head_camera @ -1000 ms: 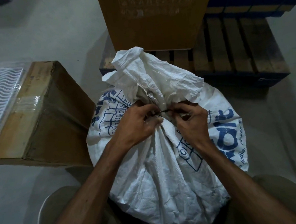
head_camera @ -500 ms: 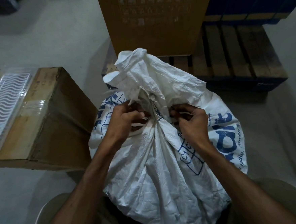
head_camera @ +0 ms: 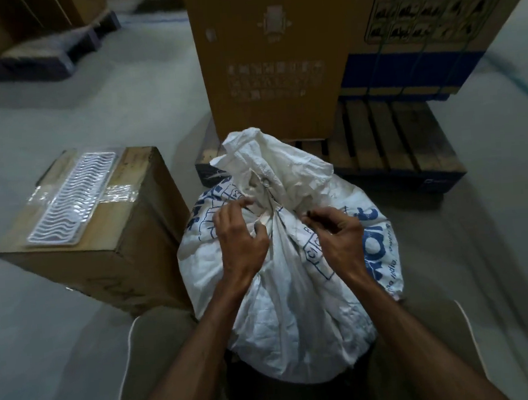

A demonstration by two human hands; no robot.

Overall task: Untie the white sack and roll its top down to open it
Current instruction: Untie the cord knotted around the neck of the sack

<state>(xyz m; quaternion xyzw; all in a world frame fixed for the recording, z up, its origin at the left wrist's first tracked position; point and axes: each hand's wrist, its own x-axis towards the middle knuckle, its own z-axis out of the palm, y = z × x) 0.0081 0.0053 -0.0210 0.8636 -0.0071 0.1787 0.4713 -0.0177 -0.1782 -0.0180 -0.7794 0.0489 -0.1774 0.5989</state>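
The white sack point(head_camera: 294, 291) with blue print stands upright right in front of me, its top bunched into a gathered neck point(head_camera: 273, 211) with loose crumpled fabric above it. My left hand point(head_camera: 240, 236) is at the left of the neck, with curled fingers on the fabric and the thumb against the gather. To the right of the neck, my right hand point(head_camera: 336, 229) pinches a small dark tie point(head_camera: 309, 214) between thumb and forefinger. Whether any tie still circles the neck is hidden in the folds.
A cardboard box point(head_camera: 128, 240) stands on the floor to the left, with a clear plastic tray point(head_camera: 72, 197) on top. Behind the sack is a tall brown carton point(head_camera: 271, 58) on a wooden pallet point(head_camera: 393, 140), beside a blue-banded carton point(head_camera: 416, 33).
My hands have come apart from the knot. The right hand drew to the right with the dark tie; the left shifted to the neck's left side. The view has lifted and widened.
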